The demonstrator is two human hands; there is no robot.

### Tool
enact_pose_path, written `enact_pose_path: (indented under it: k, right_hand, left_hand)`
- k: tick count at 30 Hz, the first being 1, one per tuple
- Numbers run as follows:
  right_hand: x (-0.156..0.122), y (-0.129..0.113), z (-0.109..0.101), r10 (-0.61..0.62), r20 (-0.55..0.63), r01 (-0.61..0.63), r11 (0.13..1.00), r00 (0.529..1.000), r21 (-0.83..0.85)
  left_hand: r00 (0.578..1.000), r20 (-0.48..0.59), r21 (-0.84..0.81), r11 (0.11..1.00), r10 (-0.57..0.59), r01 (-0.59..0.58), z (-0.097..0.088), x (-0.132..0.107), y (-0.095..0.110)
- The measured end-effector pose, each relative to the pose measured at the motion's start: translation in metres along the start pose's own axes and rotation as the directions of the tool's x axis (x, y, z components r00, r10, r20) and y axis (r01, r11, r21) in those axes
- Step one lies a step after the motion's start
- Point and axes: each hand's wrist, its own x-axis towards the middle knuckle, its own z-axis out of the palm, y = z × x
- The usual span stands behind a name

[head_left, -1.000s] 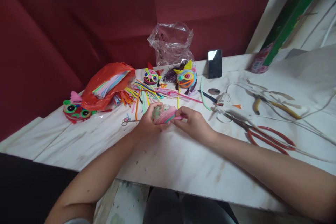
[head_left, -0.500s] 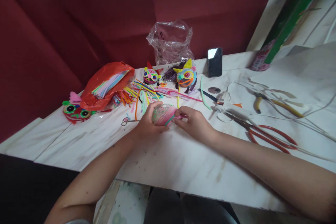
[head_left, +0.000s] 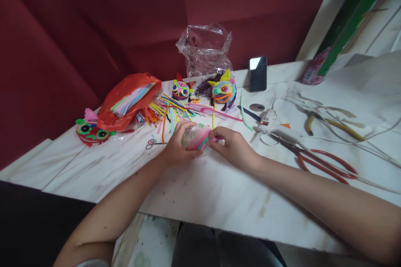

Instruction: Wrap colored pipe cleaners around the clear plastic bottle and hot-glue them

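A rounded ball (head_left: 198, 137), partly covered with pink and green pipe cleaners, sits between my hands just above the table. My left hand (head_left: 181, 142) is wrapped round its left side, thumb below and fingers over the top. On the right, my right hand (head_left: 227, 145) pinches a pink pipe cleaner (head_left: 216, 138) against the ball's edge. The far end of that strand is hidden by my fingers. Small scissors (head_left: 151, 144) lie beside my left wrist. Loose pipe cleaners (head_left: 178, 112) in many colours are spread behind the ball.
Three decorated faces (head_left: 92, 130) stand along the back, near a red plastic bag (head_left: 127, 100) of pipe cleaners. A clear bag (head_left: 205, 48) and a phone (head_left: 257, 74) are behind. To the right lie a white glue gun (head_left: 283, 130), red-handled scissors (head_left: 328, 164), pliers (head_left: 340, 127) and cords.
The ball has turned slightly in my left hand, so more of its pink strands face me. Both hands keep their hold. The view has shifted a little.
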Motion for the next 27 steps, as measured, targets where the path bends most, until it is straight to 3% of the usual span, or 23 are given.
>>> enact_pose_path:
  k: [3,8,10,15,19,24,27]
  right_hand:
    - [-0.001,-0.001,0.000,-0.011,0.000,0.011,1.000,1.000,-0.025]
    - [-0.002,-0.003,0.001,-0.039,0.000,0.039,0.998,0.999,-0.049]
    - [-0.002,-0.005,0.001,-0.028,-0.001,0.028,0.998,1.000,-0.056]
    - [0.000,-0.006,-0.002,0.017,0.024,-0.016,0.998,1.000,-0.057]
    - [0.001,-0.002,-0.003,-0.012,0.021,0.013,0.999,1.000,-0.051]
    - [0.001,0.000,-0.001,-0.043,0.010,0.043,0.997,0.999,-0.058]
    - [-0.001,-0.002,0.001,-0.071,0.004,0.071,0.995,0.997,-0.072]
  left_hand:
    - [0.999,0.015,-0.022,0.999,-0.038,0.039,-0.001,0.000,0.003]
    - [0.966,0.084,-0.169,0.952,-0.244,0.255,-0.003,0.000,0.017]
    - [0.957,0.086,-0.192,0.938,-0.275,0.287,-0.003,0.000,0.021]
    - [0.968,0.071,-0.220,0.942,-0.242,0.252,-0.002,0.000,0.021]
    - [0.971,0.065,-0.208,0.949,-0.228,0.237,-0.003,0.000,0.018]
    - [0.953,0.112,-0.219,0.928,-0.282,0.300,-0.004,0.002,0.021]
    - [0.957,0.092,-0.150,0.946,-0.276,0.287,-0.005,0.004,0.024]
